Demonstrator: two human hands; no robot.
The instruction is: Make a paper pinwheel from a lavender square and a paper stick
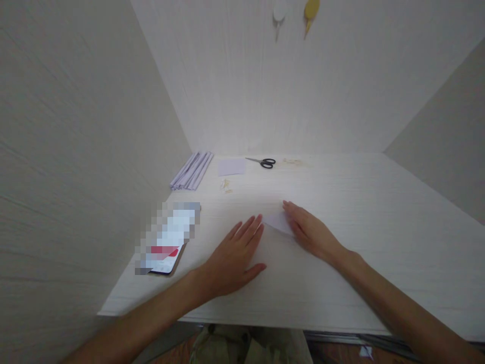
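A small piece of white paper [278, 222], pointed at its left end, lies on the white table between my hands. My right hand [305, 230] rests over its right part with the fingers stretched out, hiding that side. Close to the paper's left tip, my left hand [238, 258] lies flat with fingers extended and thumb apart. Whether its fingertips touch the paper, I cannot tell.
Rolled paper tubes [192, 172] lie at the back left, beside a paper rectangle [232, 167] and black-handled scissors [266, 163]. Small pale bits [226, 186] sit in front. A phone [170, 240] lies at left. Walls enclose the table; two hooks [279, 12] hang behind.
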